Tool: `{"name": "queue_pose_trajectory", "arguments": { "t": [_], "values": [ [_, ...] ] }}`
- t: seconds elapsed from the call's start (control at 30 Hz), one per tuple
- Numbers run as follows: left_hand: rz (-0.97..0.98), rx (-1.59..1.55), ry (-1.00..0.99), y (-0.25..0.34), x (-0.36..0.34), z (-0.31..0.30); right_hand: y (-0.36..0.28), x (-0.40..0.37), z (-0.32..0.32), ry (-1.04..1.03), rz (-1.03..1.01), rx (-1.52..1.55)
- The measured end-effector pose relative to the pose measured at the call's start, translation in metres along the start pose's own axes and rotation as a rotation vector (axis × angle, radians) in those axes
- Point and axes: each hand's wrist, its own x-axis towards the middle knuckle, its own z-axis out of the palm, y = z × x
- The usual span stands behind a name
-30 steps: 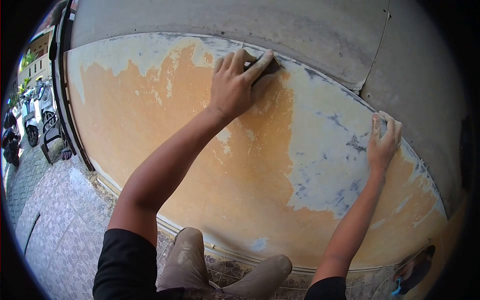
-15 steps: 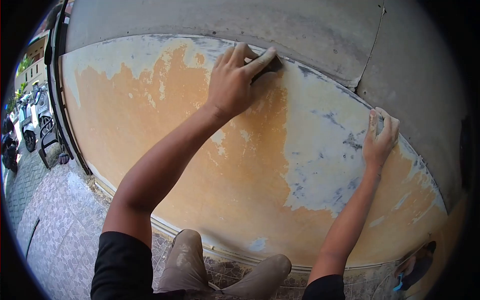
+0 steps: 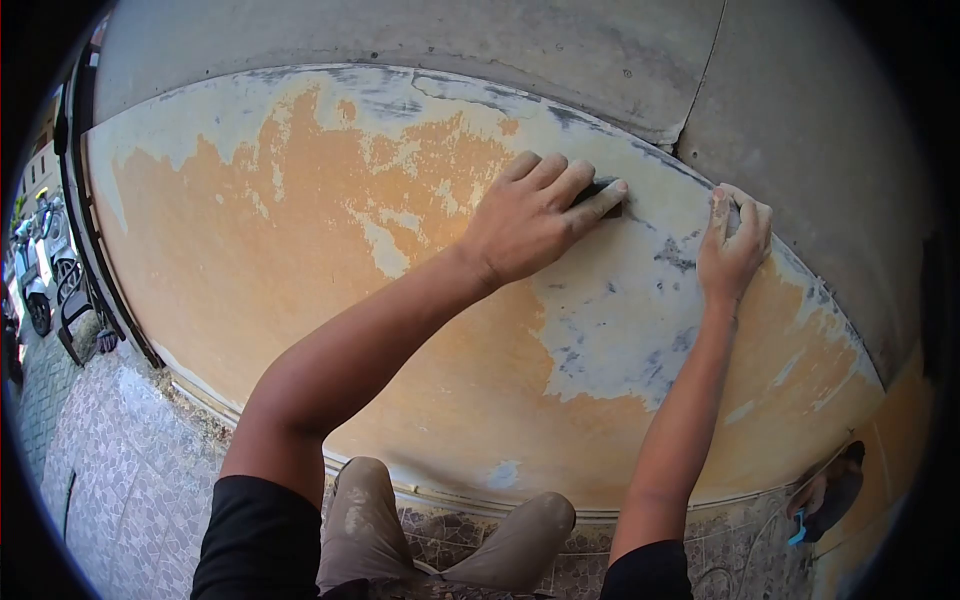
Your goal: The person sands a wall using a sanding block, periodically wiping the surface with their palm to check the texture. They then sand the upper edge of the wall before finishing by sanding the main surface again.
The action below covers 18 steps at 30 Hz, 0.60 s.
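My left hand [image 3: 535,215] is closed around a dark sanding block [image 3: 603,197], its face pressed to the wall; the fingers cover most of the block. Around it the wall [image 3: 420,330] has orange paint worn away in patches to pale, grey-flecked undercoat [image 3: 620,300]. Farther right, my right hand [image 3: 735,240] curls its fingers over the border where the painted part meets the grey surface [image 3: 800,150]. Pale dust coats the fingertips of both hands. Whatever lies under the right fingers, besides this edge, is hard to make out.
My bent knees [image 3: 365,490] are close to the wall's foot, above patterned floor tiles [image 3: 130,460]. A dark metal frame [image 3: 85,200] borders the wall at left, with a parked scooter [image 3: 35,270] beyond. At lower right is another person [image 3: 835,490] beside a light-blue object [image 3: 797,528].
My left hand has slid the sanding block right and downward from the upper border onto the pale patch. My right hand keeps its place on the edge; the view has shifted slightly.
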Motion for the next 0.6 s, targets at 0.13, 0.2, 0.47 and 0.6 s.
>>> {"name": "queue_pose_trajectory", "arguments": {
  "t": [0.13, 0.2, 0.47, 0.6],
  "values": [
    [-0.549, 0.165, 0.357, -0.093, 0.007, -0.038, -0.004, 0.003, -0.017, -0.072, -0.106, -0.028],
    [-0.724, 0.113, 0.402, -0.117, -0.01, -0.04, 0.0, -0.001, -0.01, -0.026, -0.095, -0.053],
    [0.036, -0.072, -0.093, 0.013, -0.002, 0.001, -0.002, -0.002, 0.013, 0.123, 0.019, -0.117],
    [-0.308, -0.003, 0.09, -0.034, 0.053, -0.014, -0.003, 0.0, -0.004, 0.03, -0.029, 0.033]
  ]
}}
